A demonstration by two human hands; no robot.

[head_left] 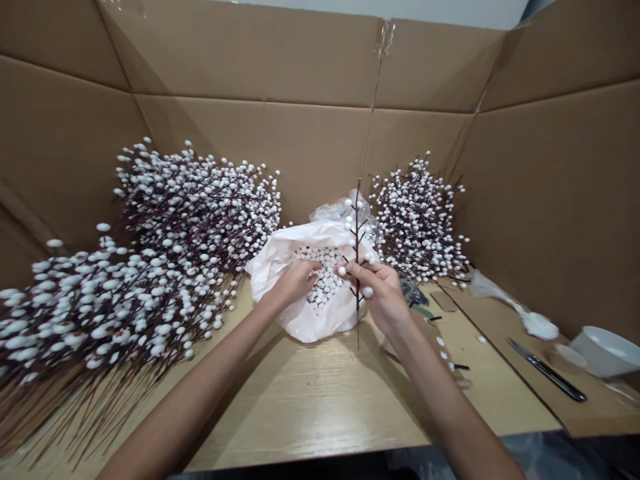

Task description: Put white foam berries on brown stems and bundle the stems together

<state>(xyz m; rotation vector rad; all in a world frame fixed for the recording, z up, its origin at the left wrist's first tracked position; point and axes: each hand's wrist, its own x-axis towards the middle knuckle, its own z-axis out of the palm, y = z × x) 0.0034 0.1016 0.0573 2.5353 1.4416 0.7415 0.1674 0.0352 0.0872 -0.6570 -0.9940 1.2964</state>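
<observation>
Bench (310, 407): a pale wood-grain top is seen nearest, crossed by both forearms.
Right hand (383, 293): a thin dark stem (357, 267) is held upright, pinched between narrowly closed fingers (353, 270); a few white beads are carried on its short side twigs.
Left hand (295, 280): the fingers are curled into the open bag; whether a bead is pinched cannot be told.
Bag (300, 320): a pale plastic bag of loose white beads (323, 267) is set on the bench between the hands, touching both.
Left piles (150, 267): beaded branches are heaped thickly, their stems cut off at the frame's lower left edge.
Right side: a knife-like tool (547, 370) and a white bowl (607, 350), partly cropped, are laid on flat cardboard; small dark items beside the right wrist are hard to make out.
Far pile (420, 220): a smaller bunch is stood behind the right hand.
Cardboard walls (300, 100): the bench is enclosed on three sides.
</observation>
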